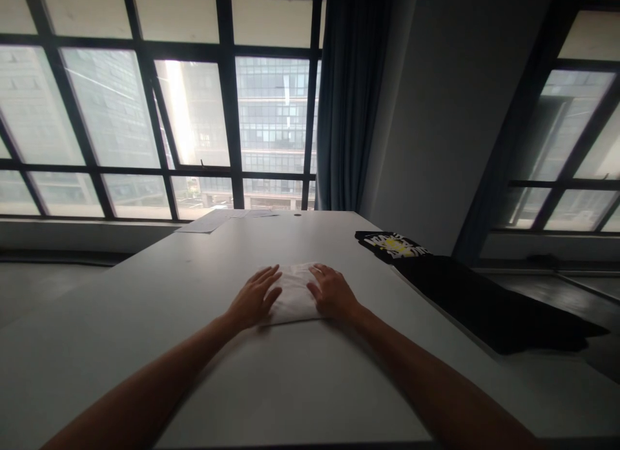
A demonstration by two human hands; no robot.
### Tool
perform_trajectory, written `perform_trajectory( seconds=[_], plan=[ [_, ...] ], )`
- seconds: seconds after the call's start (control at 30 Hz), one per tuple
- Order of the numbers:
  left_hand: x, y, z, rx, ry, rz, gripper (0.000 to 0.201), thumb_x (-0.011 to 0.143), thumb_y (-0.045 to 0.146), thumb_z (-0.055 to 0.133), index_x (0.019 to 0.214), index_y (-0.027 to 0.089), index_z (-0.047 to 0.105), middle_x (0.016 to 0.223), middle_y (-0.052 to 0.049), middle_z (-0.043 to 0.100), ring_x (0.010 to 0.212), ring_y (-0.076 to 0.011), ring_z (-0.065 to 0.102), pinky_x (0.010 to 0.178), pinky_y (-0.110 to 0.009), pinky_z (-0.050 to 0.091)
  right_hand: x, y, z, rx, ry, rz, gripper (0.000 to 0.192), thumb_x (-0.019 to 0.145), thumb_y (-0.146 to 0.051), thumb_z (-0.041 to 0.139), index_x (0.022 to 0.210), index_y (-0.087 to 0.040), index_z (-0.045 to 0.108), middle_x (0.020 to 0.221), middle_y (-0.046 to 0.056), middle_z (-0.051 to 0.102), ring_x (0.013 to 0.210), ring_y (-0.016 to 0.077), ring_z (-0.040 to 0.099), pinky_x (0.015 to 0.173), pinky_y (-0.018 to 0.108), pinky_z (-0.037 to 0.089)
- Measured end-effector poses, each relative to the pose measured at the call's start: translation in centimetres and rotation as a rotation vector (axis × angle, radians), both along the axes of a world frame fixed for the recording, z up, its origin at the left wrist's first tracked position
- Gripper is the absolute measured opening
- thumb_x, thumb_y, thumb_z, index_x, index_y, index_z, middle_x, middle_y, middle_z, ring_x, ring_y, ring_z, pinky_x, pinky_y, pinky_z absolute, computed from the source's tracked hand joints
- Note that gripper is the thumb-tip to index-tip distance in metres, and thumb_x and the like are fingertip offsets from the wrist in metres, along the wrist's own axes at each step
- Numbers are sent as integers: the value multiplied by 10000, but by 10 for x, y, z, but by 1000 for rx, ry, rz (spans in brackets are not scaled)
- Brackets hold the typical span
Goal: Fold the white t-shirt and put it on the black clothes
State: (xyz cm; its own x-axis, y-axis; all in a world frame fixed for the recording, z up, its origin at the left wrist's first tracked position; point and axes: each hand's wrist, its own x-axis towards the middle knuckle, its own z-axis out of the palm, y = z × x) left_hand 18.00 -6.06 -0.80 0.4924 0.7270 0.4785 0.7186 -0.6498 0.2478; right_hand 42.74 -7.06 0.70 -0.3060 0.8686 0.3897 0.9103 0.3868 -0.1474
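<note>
A white folded cloth (296, 295) lies flat on the white table (232, 385) in front of me. My left hand (256, 296) rests on its left side, fingers stretched out and a little apart, thumb pointing inward. On the right side of the cloth lies my right hand (334, 291), with its fingers extended over the edge and the thumb toward the middle. Both palms face down and hide the cloth's side edges. The middle of the cloth shows between the hands, slightly wrinkled.
Black garments (484, 301), one with a white and yellow print (397, 245), lie along the table's right edge and partly hang over it. Paper sheets (206, 223) are at the far left corner. Beyond the table are windows and a dark blue curtain (351, 101).
</note>
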Motion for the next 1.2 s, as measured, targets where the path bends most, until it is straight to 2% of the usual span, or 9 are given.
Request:
perform_trajectory(
  seconds=[0.1,0.27,0.33,0.4,0.5,0.57,0.63,0.8,1.2],
  plan=[
    [11,-4,-12,-152,161,-99,650,996,559,307,1519,177,373,1606,-92,298,1501,-256,211,1226,-465,174,-11,-2,-8,-162,-41,167,609,998,-458,366,1517,-140,378,1594,131,311,1485,278,218,1204,468,153],
    [12,-4,-20,-257,225,-74,678,980,581,335,1536,192,337,1618,-102,259,1505,-267,189,1217,-453,163,-7,2,-16,-366,-47,221,624,1012,-510,292,1540,-181,343,1619,104,238,1504,285,157,1206,514,129],
    [10,-10,-12,-245,223,-82,640,974,572,360,1501,212,406,1591,-95,340,1479,-280,270,1196,-451,216,-1,1,-12,-327,-34,271,598,1004,-501,339,1515,-197,398,1605,99,285,1494,276,201,1207,484,156],
    [9,-18,0,-231,202,-98,546,986,558,338,1364,243,576,1450,-81,553,1357,-279,470,1125,-430,341,4,-1,-4,-276,-16,363,532,992,-496,388,1416,-215,544,1531,94,437,1425,262,356,1176,426,259],
    [10,-25,11,-185,104,-102,509,1003,531,306,1144,247,704,1174,-70,725,1115,-254,640,1000,-398,455,5,-6,7,-210,35,398,472,995,-504,387,1138,-215,733,1234,92,684,1154,229,602,1038,366,422],
    [10,-21,8,-125,75,-80,504,983,537,360,1242,222,656,1313,-99,657,1235,-277,570,1066,-429,406,1,-6,8,-150,58,326,477,1002,-494,379,1162,-200,718,1224,102,686,1155,235,600,1044,387,413],
    [8,-12,-2,-128,115,-45,578,966,552,389,1403,200,531,1508,-116,479,1410,-296,394,1158,-468,283,-4,-3,3,-149,26,266,517,999,-487,391,1351,-170,598,1417,129,560,1327,262,475,1129,435,319],
    [0,9,-25,-286,184,3,701,971,625,296,1533,207,339,1619,-102,249,1508,-269,174,1208,-470,126,-6,6,-15,-369,-54,211,669,997,-557,320,1535,-160,347,1620,113,241,1496,268,191,1209,499,132],
    [-8,13,-17,-374,226,170,802,938,693,217,1560,190,270,1635,-118,172,1518,-279,117,1199,-529,85,1,11,-12,-397,-33,56,716,977,-623,306,1553,-198,298,1634,106,196,1508,250,147,1203,512,98]
  ],
)
